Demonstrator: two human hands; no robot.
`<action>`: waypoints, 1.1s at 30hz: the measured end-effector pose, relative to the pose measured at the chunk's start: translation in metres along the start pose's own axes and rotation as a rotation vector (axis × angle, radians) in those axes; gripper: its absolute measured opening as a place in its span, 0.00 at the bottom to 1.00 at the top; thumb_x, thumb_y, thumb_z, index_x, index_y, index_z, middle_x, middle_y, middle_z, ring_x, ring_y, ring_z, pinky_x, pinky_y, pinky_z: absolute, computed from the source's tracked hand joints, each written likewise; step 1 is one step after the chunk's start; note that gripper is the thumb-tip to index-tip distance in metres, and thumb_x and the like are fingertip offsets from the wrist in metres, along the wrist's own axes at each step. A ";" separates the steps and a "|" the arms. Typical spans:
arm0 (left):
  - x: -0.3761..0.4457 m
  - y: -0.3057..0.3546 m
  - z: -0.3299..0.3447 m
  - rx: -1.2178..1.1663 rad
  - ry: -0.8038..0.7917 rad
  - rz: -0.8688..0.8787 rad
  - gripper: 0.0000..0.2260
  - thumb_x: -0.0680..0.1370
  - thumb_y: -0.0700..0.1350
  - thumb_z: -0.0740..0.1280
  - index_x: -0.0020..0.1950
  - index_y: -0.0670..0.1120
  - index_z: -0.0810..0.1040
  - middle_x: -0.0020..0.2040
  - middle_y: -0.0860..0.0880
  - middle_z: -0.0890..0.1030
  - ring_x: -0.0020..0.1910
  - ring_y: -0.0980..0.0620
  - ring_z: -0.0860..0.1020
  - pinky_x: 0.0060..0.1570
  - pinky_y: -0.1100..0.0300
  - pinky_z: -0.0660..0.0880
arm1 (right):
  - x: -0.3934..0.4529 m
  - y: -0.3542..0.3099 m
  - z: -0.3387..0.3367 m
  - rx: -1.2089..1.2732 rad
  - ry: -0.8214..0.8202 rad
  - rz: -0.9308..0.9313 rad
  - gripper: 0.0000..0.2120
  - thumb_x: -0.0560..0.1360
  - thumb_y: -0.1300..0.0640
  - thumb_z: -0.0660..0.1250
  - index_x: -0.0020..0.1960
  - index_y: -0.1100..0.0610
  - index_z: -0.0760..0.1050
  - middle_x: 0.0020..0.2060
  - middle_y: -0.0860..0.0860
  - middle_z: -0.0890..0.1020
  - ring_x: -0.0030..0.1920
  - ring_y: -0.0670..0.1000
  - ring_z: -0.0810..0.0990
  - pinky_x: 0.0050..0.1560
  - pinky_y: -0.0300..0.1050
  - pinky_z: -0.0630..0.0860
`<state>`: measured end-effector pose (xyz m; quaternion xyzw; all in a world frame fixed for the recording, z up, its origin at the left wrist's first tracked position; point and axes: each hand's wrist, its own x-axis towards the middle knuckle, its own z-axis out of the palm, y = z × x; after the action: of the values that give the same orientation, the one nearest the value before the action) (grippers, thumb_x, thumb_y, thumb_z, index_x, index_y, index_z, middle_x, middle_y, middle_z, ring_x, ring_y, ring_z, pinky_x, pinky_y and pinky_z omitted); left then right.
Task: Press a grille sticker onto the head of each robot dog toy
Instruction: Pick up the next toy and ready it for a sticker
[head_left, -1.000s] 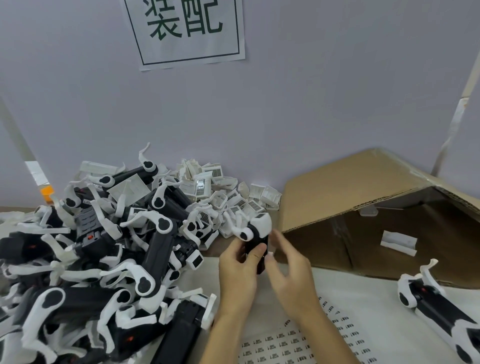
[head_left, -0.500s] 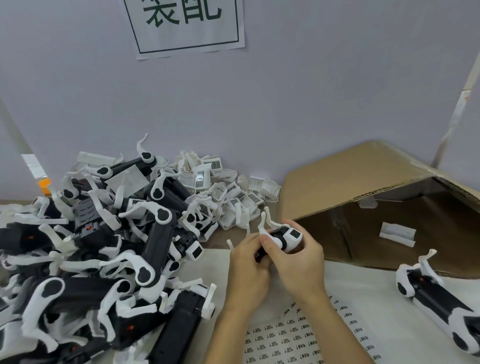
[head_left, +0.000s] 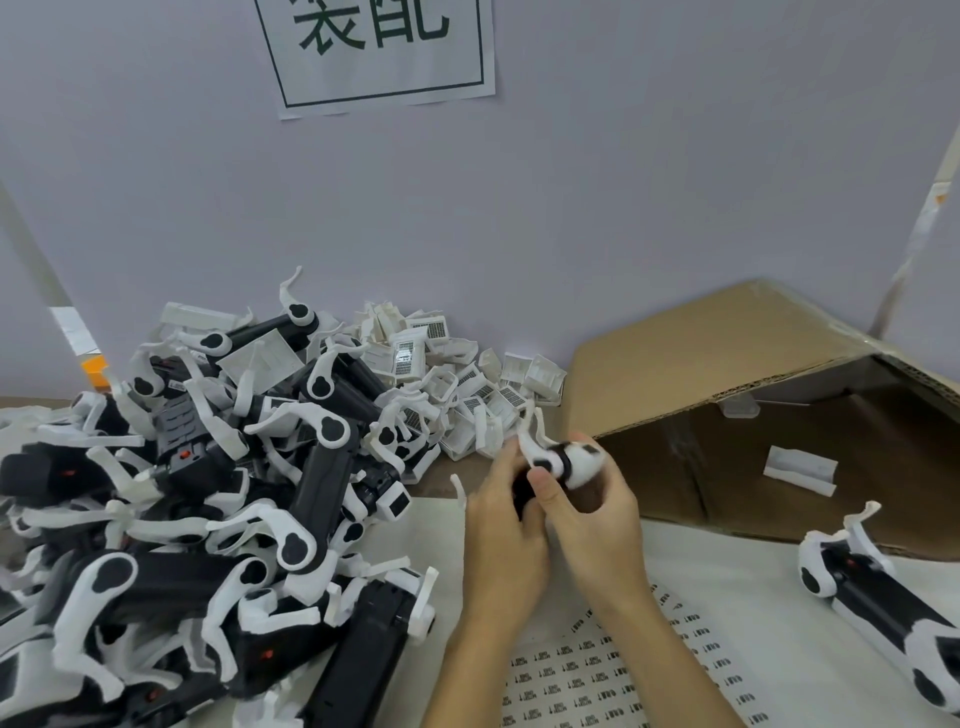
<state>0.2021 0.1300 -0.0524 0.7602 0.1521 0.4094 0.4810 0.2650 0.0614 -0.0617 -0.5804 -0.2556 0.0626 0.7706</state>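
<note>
Pale wall behind a cluttered table (head_left: 727, 613), left hand (head_left: 501, 525) and right hand (head_left: 592, 514) both gripping one robot dog toy (head_left: 563, 460), sticker sheet (head_left: 597, 675) beneath, toy pile (head_left: 208, 493) at left.

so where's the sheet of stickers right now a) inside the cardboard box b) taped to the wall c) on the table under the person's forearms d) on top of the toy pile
c: the sticker sheet lies flat on the table, partly covered by the forearms, while both hands hold a toy dog above it.

A black-and-white toy dog (head_left: 563, 462) sits gripped in both hands, white head up toward the box, legs poking upward; sticker sheet (head_left: 597, 675) flat below.
</note>
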 end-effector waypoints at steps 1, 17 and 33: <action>0.000 0.003 0.001 -0.067 0.059 -0.036 0.24 0.79 0.31 0.64 0.62 0.60 0.75 0.51 0.65 0.83 0.54 0.62 0.81 0.53 0.67 0.77 | -0.002 0.000 0.000 -0.001 -0.019 -0.011 0.30 0.65 0.46 0.75 0.66 0.47 0.73 0.55 0.44 0.84 0.57 0.42 0.83 0.53 0.36 0.79; 0.013 0.001 -0.007 -0.598 0.269 -0.567 0.16 0.82 0.59 0.62 0.61 0.51 0.79 0.55 0.49 0.84 0.57 0.49 0.82 0.58 0.49 0.78 | -0.007 -0.001 0.005 0.023 -0.192 0.222 0.19 0.80 0.53 0.68 0.70 0.46 0.72 0.51 0.59 0.85 0.44 0.55 0.87 0.40 0.47 0.83; 0.018 -0.001 -0.006 -0.802 0.342 -0.571 0.10 0.82 0.39 0.65 0.62 0.40 0.78 0.60 0.36 0.82 0.59 0.39 0.81 0.63 0.45 0.75 | 0.001 0.002 -0.005 0.270 -0.097 0.317 0.16 0.80 0.62 0.65 0.66 0.50 0.70 0.46 0.59 0.84 0.42 0.60 0.87 0.35 0.47 0.81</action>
<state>0.2086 0.1451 -0.0439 0.3664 0.2611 0.4064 0.7952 0.2688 0.0578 -0.0637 -0.5011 -0.1869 0.2446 0.8088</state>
